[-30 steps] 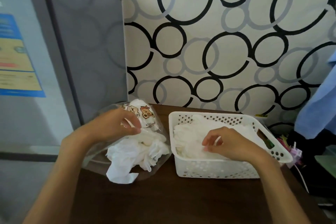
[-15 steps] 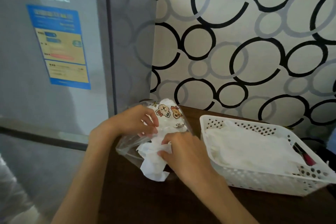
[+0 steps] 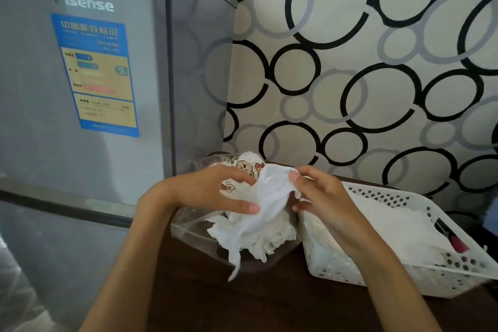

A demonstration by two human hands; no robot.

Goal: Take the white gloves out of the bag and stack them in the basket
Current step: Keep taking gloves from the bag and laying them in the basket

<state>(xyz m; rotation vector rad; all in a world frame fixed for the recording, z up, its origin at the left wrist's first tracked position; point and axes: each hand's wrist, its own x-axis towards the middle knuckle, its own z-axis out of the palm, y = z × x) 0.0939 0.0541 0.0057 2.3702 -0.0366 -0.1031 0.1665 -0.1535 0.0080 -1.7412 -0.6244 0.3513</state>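
Both hands pinch one white glove (image 3: 265,197); the left hand (image 3: 213,191) and right hand (image 3: 320,197) grip opposite edges. Below the grip lies the bag (image 3: 194,226); the basket (image 3: 404,280) sits beside the right hand.

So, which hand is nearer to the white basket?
Right. The right hand sits beside the white basket rim, pinching a glove; the left hand is farther, over the bag.

gloves (image 3: 265,213): soft cloth | bag (image 3: 194,221): clear glossy plastic (crinkled) | basket (image 3: 420,281): perforated plastic
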